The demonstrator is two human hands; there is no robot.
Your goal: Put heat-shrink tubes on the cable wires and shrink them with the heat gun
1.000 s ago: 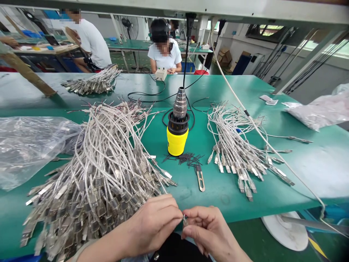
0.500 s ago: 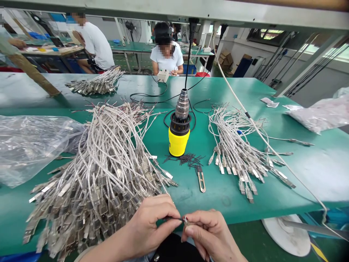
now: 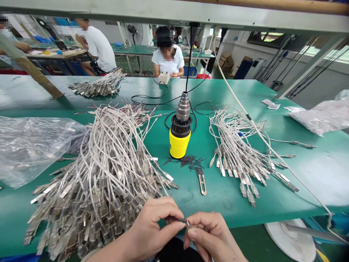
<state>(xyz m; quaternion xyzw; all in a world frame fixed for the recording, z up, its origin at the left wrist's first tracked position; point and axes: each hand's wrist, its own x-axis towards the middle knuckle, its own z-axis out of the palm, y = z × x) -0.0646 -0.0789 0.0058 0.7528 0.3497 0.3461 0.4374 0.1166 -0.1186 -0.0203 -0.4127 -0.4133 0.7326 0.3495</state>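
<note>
1. Pinches a small metal connector [image 3: 188, 222] in the closed fingers of the right hand [image 3: 209, 236], just off the near edge of the worktop [image 3: 218, 198]. Holds it low and close to the body, likely for a steady, close look at so small a part.
2. Grips with the left hand [image 3: 152, 229] too, thumb and forefinger shut on the thin dark lead [image 3: 174, 219] running into that connector. Brings both sets of fingertips almost together, probably for fine control at the joint.
3. Has the big heap of cables [image 3: 103, 182] at near left, just beside the left hand, with connector ends fanned toward the near edge, seemingly for an easy reach.
4. Has a smaller spread of cables [image 3: 240, 156] at right, well apart from the heap, apparently set out as a separate lot.
5. Stands a yellow heat tool [image 3: 179, 140] upright between the two piles, nozzle up and cord running far. Looks placed midway for reach from either hand.
6. Leaves short black sleeve pieces [image 3: 188, 161] scattered at its base and small snips [image 3: 201, 182] just near of them, ahead of the hands.
7. Has a clear plastic bag [image 3: 29, 145] pushed to the left, away from the middle. Shows other people [image 3: 167, 60] seated at far benches, busy with their own things.
</note>
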